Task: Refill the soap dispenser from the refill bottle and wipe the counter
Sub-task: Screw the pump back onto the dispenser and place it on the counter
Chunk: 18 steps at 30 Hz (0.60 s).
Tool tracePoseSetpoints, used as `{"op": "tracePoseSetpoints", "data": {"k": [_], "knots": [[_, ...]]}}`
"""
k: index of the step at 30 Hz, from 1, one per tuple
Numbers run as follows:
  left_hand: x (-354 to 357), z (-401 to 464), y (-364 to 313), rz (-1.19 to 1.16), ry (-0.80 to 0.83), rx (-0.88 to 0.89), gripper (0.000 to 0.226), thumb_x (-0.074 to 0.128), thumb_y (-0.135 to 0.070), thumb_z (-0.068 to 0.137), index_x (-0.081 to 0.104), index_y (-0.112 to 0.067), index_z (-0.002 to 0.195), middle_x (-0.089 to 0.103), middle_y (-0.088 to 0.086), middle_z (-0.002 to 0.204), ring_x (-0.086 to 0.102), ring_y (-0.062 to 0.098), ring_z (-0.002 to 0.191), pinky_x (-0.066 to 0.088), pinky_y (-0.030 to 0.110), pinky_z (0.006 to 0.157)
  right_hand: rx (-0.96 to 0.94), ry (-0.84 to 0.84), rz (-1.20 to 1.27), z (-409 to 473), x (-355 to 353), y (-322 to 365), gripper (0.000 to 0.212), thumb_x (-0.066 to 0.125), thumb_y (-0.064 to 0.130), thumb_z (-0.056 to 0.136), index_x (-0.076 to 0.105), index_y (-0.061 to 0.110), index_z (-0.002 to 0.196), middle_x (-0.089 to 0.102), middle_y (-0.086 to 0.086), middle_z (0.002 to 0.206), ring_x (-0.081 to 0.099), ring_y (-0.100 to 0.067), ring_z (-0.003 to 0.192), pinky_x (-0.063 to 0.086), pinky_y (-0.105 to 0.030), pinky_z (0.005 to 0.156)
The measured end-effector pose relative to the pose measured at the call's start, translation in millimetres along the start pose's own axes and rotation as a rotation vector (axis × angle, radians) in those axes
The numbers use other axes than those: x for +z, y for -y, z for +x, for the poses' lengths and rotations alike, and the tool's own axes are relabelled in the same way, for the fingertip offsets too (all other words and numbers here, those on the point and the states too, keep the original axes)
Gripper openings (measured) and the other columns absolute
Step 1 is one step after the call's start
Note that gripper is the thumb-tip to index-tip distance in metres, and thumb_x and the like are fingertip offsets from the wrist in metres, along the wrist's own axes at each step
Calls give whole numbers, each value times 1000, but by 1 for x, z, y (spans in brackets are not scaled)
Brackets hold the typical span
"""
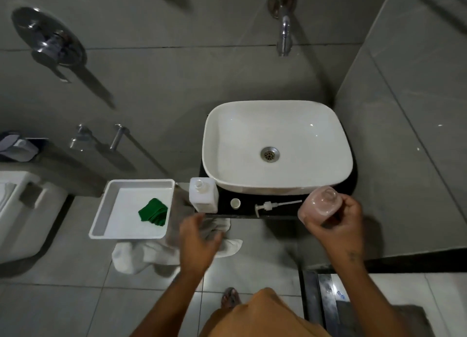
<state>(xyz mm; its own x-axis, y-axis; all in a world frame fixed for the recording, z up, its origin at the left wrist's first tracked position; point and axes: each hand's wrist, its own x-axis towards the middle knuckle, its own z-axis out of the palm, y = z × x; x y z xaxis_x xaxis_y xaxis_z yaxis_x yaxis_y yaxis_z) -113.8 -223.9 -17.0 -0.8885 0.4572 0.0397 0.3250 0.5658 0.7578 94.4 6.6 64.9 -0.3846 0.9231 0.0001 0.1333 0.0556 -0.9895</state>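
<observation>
The small black table (278, 211) carries a white basin (278, 144) at its back. Along its front edge stand a clear refill bottle (203, 195) at the left, then a small white cap (235, 203), then a pump head (273, 206) lying on its side.

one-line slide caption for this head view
Right hand grips the uncapped pink soap dispenser at the sink's front edge; the pump, cap and open refill bottle wait on the counter.
</observation>
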Motion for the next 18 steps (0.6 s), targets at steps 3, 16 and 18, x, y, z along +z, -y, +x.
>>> {"op": "tracePoseSetpoints", "data": {"k": [3,16,18], "knots": [[41,-8,-23,28,276,173,49,81,-51,70,65,-29,112,62,-10,111,54,9,109,46,20,91,21,-16,-33,-5,-12,-8,90,92,-4,54,49,55,107,61,12,117,64,4,100,54,-13,78],[128,52,-76,487,538,485,35,63,-30,95,60,-22,129,63,0,132,53,25,124,41,38,101,71,-65,-92,-24,-58,-11,82,94,8,53,53,53,107,63,9,124,64,4,105,53,-8,76],[130,54,-80,501,506,486,29,59,-30,97,63,-21,124,64,0,128,53,25,122,42,39,99,62,-66,-99,-23,-58,-9,81,94,9,52,53,52,107,63,7,124,64,3,106,52,-8,77]]}}
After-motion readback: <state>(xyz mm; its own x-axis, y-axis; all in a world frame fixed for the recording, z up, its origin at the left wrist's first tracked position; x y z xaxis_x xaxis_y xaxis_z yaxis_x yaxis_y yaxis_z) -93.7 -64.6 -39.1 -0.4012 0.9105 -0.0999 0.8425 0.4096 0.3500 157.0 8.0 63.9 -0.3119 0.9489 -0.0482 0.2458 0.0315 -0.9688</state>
